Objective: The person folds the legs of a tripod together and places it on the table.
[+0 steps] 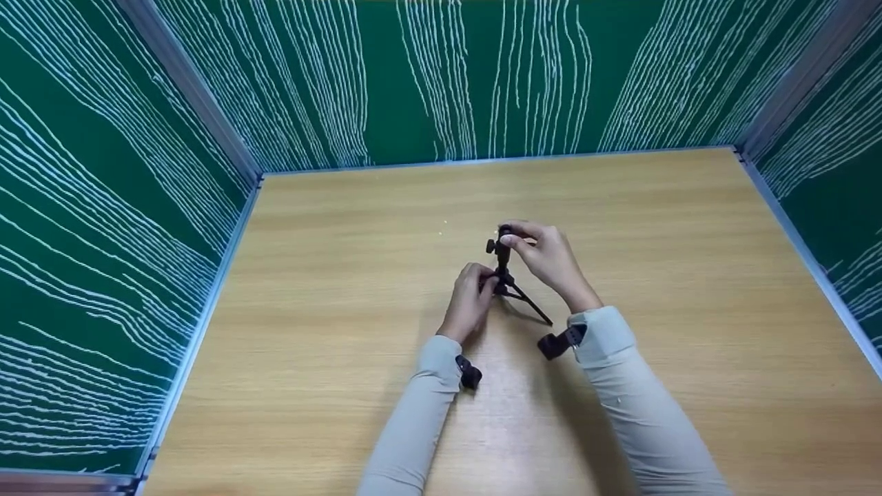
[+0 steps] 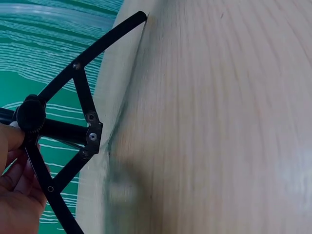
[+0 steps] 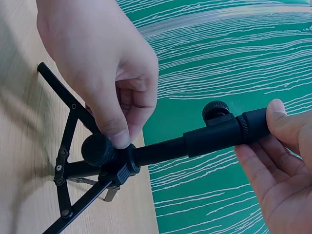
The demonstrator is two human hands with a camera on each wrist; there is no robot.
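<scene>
A small black mini tripod (image 1: 504, 262) stands upright on the table with its legs spread. My left hand (image 1: 470, 297) pinches its collar, thumb beside the round knob (image 3: 97, 149) where the legs meet. Higher up, my right hand (image 1: 549, 260) grips the top end between thumb and fingers. A thin centre tube (image 3: 161, 152) runs from the collar to a thicker sleeve, which carries a second ridged knob (image 3: 215, 111). Hinged braces (image 2: 85, 95) join the legs to the lower centre post in the left wrist view.
The wooden table (image 1: 344, 241) spreads around both hands. Green walls (image 1: 382, 89) with white wavy lines border its back and sides, framed by metal posts (image 1: 193, 89). Tiny pale specks (image 1: 443, 227) lie behind the tripod. Black wrist cameras (image 1: 469, 374) sit at both cuffs.
</scene>
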